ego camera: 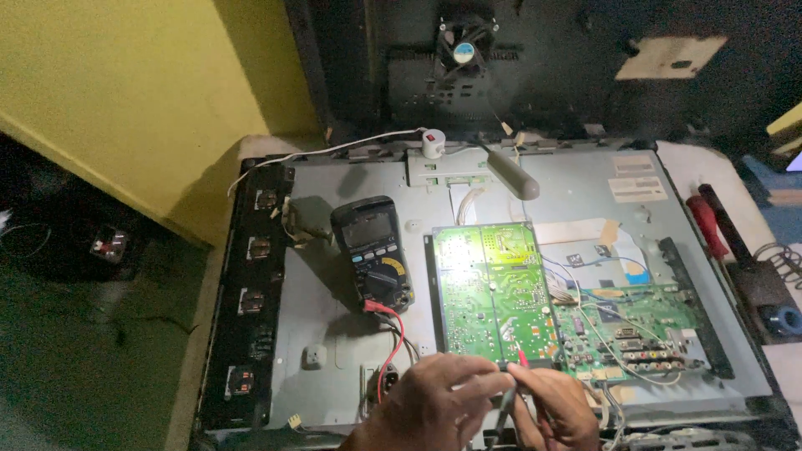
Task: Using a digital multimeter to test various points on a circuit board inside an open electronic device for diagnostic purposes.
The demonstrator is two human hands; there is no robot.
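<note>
My left hand (434,405) and my right hand (555,409) meet at the near edge of a green circuit board (493,288) mounted on the grey metal back of an opened flat television (359,334). My left hand grips a dark probe (504,409). My right hand pinches a red probe (522,357) whose tip touches the board's lower edge. Red and black leads (394,338) run from the hands to a dark multimeter (373,250) lying left of the board.
A second, smaller green board (635,321) with white wires sits right of the first. A grey-handled tool (511,174) lies at the panel's top. A red-handled screwdriver (707,224) rests at the right. A small fan (464,48) hangs above. Yellow wall at left.
</note>
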